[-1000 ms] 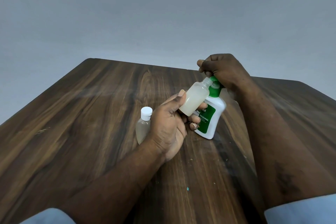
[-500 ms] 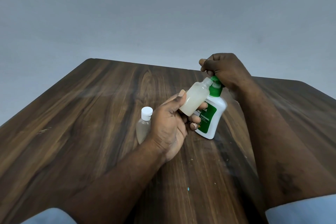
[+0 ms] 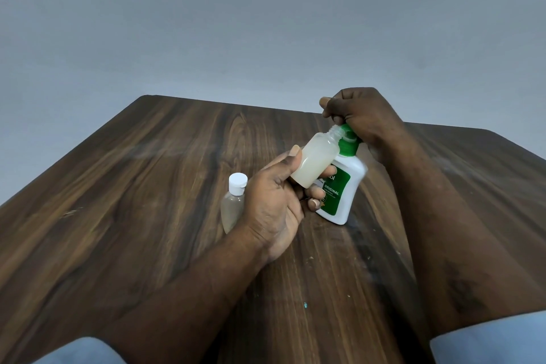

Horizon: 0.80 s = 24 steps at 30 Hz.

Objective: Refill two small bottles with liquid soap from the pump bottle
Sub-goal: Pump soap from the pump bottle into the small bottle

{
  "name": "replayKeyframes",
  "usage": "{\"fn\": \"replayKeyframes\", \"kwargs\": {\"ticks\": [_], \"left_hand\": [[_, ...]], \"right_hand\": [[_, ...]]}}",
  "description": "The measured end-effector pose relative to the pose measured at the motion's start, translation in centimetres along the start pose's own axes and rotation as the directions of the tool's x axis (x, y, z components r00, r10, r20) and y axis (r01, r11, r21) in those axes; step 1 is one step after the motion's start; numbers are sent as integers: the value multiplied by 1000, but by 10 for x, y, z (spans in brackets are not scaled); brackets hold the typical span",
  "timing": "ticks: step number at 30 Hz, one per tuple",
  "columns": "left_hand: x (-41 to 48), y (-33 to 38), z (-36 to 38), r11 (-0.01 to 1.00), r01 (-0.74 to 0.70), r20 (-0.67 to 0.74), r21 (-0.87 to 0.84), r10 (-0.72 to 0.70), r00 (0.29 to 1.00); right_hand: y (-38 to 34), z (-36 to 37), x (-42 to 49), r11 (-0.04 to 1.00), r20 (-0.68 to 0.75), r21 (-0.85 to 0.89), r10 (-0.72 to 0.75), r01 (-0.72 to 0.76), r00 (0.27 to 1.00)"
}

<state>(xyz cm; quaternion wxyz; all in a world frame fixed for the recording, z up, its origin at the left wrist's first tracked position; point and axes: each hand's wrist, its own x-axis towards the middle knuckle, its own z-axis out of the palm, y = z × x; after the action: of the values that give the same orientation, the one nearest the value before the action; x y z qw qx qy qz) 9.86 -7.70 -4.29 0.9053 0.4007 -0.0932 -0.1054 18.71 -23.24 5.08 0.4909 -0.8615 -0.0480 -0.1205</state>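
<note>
Filling step in hand. Left hand (image 3: pixel 274 201), centre of frame, gripped the open small bottle (image 3: pixel 314 161), thumb along its upper side and fingers curled under it, clamped tight. The bottle was tilted, its mouth up and to the right, right at the nozzle of the green pump head (image 3: pixel 348 142). Whether soap was flowing could not be told. Milky liquid filled most of it, up near the shoulder. Right hand (image 3: pixel 360 115), upper right of centre, had its fingers curled down over the pump head, closed on it and seemingly pressing. The pump bottle (image 3: pixel 339 195) leaned a little, base on the table (image 3: pixel 147 186), right edge slightly blurred. The capped small bottle (image 3: pixel 233 201) sat just left of the left hand and partly hidden by it, white cap (image 3: pixel 238 181) on and pale liquid inside, level unclear. Judged: the capped one looked done and this was the second refill, nearly finished, so the task was far along. Next move likely called for easing off the pump, drawing the mouth clear of the nozzle without a drip, tipping the bottle upright and capping it. No loose cap was in view. Risk: overfilling, or soap running down the neck.
</note>
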Motion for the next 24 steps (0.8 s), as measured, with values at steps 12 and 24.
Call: {"fn": "replayKeyframes", "kwargs": {"ticks": [12,24], "left_hand": [[1,-1,-1,1000,0,4,-1,0,1000],[2,-1,-1,1000,-7,19,-1,7,1000]], "right_hand": [[0,3,-3,1000,28,8,16,-16,999],[-3,1,-3,1000,19,-7,1,-1,1000]]}}
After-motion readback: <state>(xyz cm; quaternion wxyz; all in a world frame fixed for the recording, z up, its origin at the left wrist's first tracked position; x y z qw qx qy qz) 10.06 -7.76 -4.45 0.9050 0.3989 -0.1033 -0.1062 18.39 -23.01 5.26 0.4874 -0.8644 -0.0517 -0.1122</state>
